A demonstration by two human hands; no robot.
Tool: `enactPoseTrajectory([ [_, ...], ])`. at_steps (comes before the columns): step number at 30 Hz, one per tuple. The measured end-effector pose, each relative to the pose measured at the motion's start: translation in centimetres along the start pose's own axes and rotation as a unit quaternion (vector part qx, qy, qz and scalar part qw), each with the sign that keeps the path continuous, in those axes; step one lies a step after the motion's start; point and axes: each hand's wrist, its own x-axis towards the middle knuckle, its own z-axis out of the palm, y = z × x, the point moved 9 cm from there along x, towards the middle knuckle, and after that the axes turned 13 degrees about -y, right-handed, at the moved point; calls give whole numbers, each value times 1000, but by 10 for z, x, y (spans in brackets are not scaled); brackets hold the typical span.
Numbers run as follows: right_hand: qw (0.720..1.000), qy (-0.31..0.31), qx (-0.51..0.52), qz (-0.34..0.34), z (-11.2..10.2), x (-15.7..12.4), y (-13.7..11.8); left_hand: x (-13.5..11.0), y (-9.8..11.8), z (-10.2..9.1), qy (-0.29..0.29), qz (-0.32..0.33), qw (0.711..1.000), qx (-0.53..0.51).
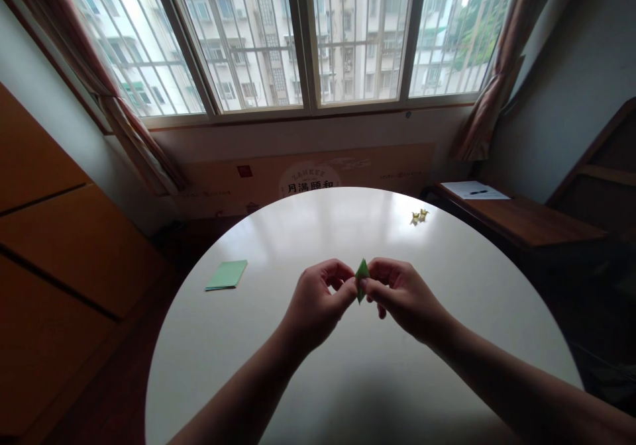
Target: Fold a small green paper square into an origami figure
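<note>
Between my two hands, above the white round table (322,379), is a small piece of folded green paper (362,271), narrow and diamond-shaped, with its points up and down. My left hand (325,293) pinches its left side between thumb and fingers. From the other side my right hand (397,289) grips it too, thumb across the front and the lower fingers curled loosely. The fingertips hide part of the folds. To the left on the tabletop lies a stack of square light-green paper (227,275).
Two small yellowish folded pieces (420,216) sit near the table's far right edge. Beyond it, a brown side table (541,216) holds white paper (472,191) and a dark pen (479,192). A barred window (311,41) is ahead; orange cabinets (74,246) stand left.
</note>
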Motion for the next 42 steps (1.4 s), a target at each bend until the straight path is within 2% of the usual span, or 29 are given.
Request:
enactPoseTrajectory([
  [8, 998, 9, -54, -17, 4, -3, -6, 0, -3, 0, 16, -5, 1000, 11],
  [16, 1000, 14, -5, -17, -1, -2, -3, 0, 0, 3, -3, 2, 1000, 26],
  [22, 1000, 14, 5, -16, -1, -1, -1, -1, -1, 3, 3, 3, 999, 36],
  [27, 999, 23, 21, -18, -6, -2, 1, 0, 2, 6, -18, 11, 999, 40],
  [32, 999, 19, 41, -4, -5, -1, 6, 1, 1, 5, -12, 8, 998, 57],
  [42, 998, 18, 65, -15, -6, 1, 4, -1, 8, 9, -25, 39, 995, 93],
])
